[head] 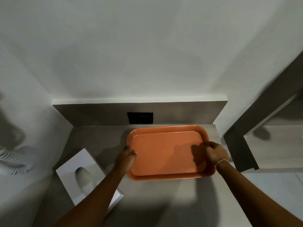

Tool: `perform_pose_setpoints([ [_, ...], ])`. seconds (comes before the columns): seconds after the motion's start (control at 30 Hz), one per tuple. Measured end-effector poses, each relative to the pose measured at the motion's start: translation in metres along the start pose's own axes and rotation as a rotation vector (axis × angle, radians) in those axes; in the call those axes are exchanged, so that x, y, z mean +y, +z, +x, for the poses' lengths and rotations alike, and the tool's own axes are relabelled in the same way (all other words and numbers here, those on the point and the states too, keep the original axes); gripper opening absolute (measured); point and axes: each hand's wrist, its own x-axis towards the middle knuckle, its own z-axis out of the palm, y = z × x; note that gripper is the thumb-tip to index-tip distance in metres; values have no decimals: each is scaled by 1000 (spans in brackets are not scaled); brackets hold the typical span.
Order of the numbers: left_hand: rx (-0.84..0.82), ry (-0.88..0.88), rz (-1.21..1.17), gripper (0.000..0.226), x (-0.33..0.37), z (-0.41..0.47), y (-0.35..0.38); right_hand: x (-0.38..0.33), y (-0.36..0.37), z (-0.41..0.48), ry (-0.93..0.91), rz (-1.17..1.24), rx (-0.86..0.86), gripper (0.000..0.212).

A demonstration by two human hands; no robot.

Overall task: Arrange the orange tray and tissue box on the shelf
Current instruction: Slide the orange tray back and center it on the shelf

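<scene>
Both mitts clamped on the orange tray (167, 153), left hand (127, 157) and right hand (216, 154) pinching its short ends, long axis spanning between them, tissue box (78, 171) just outside the left, so nearer that one.

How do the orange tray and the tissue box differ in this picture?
The tray is orange, flat and shallow; the tissue box is white and taller, with an oval opening on top. The tray lies square to the back wall, while the box lies turned at an angle. The left hand and the right hand grip the tray's short edges; no hand holds the box, which lies partly under the left forearm. Both are on the grey shelf.
</scene>
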Motion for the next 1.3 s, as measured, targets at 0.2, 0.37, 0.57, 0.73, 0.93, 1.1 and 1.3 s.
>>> perform_pose_setpoints([
  [0.2, -31, 21, 59, 45, -5, 4, 4, 4, 6, 2, 30, -49, -29, 17],
  [0.37, 71, 270, 579, 69, -13, -31, 28, 15, 18, -37, -187, -114, 41, 42],
  [0.57, 132, 424, 661, 72, -54, -106, 76, 67, 46, -125, -542, -398, -144, 71],
  [0.73, 100, 442, 707, 70, -71, -104, 75, 83, 58, -126, -546, -578, -171, 72],
  [0.93, 55, 420, 778, 71, -72, -87, 67, 81, 69, -116, -522, -641, -155, 71],
  [1.1, 41, 408, 799, 75, -71, -63, 65, 72, 72, -108, -521, -651, -139, 71],
  [1.3, 35, 378, 820, 74, -70, -54, 66, 65, 77, -107, -489, -647, -131, 74],
])
